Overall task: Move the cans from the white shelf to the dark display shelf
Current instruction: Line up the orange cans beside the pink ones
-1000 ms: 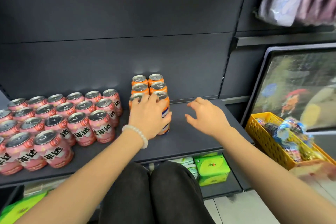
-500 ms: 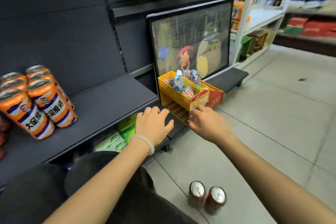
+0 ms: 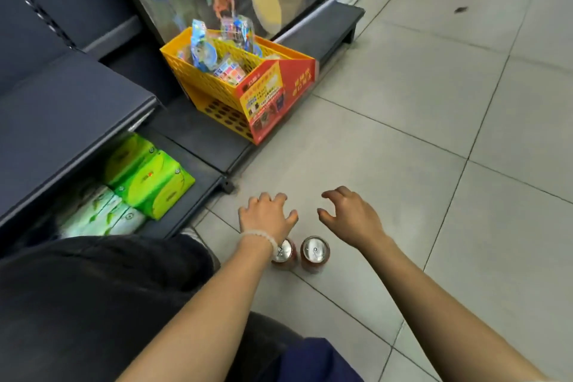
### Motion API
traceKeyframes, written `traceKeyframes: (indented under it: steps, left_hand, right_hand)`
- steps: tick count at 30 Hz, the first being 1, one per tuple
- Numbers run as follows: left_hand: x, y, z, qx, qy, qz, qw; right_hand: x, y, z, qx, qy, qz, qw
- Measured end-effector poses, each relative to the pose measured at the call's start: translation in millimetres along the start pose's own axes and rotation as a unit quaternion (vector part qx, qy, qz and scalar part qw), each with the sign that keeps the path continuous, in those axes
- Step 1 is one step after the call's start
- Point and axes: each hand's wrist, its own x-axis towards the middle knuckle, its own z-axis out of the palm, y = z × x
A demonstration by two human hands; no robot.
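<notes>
Two red cans stand upright on the tiled floor [image 3: 403, 121], side by side and almost touching, close to the person's knee. The left can [image 3: 284, 253] is partly covered by the left wrist and its bead bracelet [image 3: 262, 237]; the right can [image 3: 315, 253] shows its full silver top. The left hand [image 3: 266, 217] hovers above and just beyond the left can, fingers loosely curved and spread, holding nothing. The right hand [image 3: 350, 214] hovers just beyond the right can, fingers curved and apart, also holding nothing. The dark display shelf [image 3: 62, 112] occupies the left side, its visible surface bare. Green packets [image 3: 148, 177] lie on the tier beneath it. A yellow basket [image 3: 214, 84] of small packaged goods sits on the low dark base [image 3: 198, 136] at the floor's far edge.
</notes>
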Motion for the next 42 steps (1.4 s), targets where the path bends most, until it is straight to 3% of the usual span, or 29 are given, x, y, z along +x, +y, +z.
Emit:
traceKeyframes:
  steps: [9,14,19,23,33,38,42]
  left_hand:
    - [18,-34,73,0.020,-0.191,0.012,0.981]
    - [28,-35,85,-0.011,-0.153,0.014,0.988]
    - [31,-36,84,-0.079,-0.154,-0.011,0.985]
    - [27,-44,70,-0.118,-0.145,-0.015,0.982]
    - [-9,-87,-19,-0.166,0.013,-0.041,0.985]
    - [-39,-132,-85,-0.269,0.109,-0.093,0.952]
    - [-69,-171,-141,-0.276,0.193,-0.098,0.937]
  right_hand:
    - [-12,20,97,0.031,-0.165,0.000,0.986]
    - [-3,11,104,0.015,-0.123,-0.012,0.992]
    - [14,4,93,0.020,-0.150,0.015,0.988]
    - [22,-6,77,0.004,-0.134,-0.020,0.991]
    - [32,-91,-7,-0.037,-0.064,-0.172,0.982]
    - [29,-163,-57,-0.034,-0.016,-0.235,0.971]
    - [29,-225,-87,-0.010,0.005,-0.301,0.954]
